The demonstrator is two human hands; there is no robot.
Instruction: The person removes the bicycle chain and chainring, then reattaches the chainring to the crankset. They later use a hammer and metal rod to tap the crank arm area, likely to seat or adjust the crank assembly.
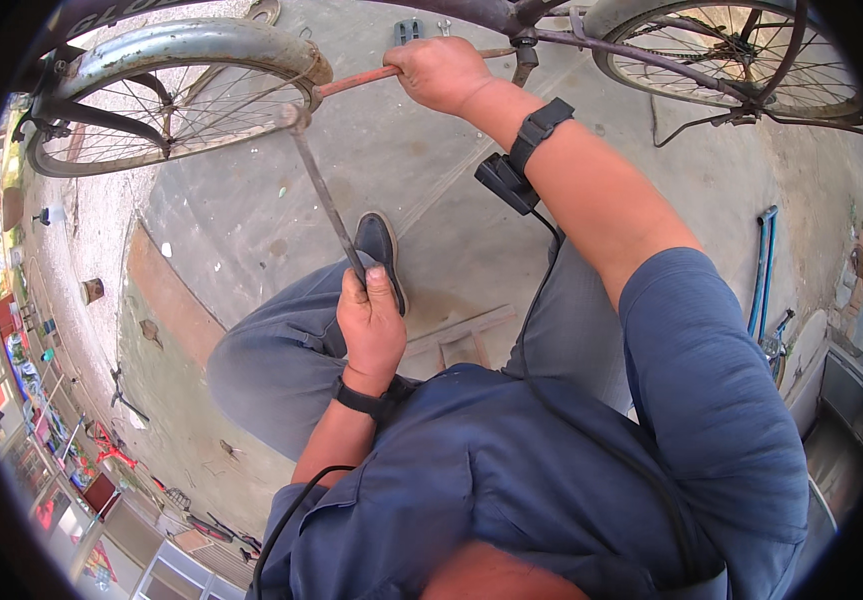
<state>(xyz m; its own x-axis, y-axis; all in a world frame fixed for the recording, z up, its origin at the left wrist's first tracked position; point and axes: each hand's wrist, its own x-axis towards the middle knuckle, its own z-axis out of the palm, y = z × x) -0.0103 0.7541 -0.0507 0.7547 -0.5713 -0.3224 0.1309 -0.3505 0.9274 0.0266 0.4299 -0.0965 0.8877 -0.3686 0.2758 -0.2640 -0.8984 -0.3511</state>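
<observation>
Both hands gripped: left hand (371, 325) clenched a grey metal hammer (323, 190), right hand (441, 72) steadied the far reddish frame rod (356, 80).

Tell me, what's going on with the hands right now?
Left hand grips hammer. Right hand holds bicycle stay by mudguard. Nothing between.

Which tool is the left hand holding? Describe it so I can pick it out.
Start at the grey-mudguarded bicycle wheel upper left. From its rim a thin dark metal hammer slants down into the left hand. Unlike the reddish rod nearby, it is steep and dark.
</observation>
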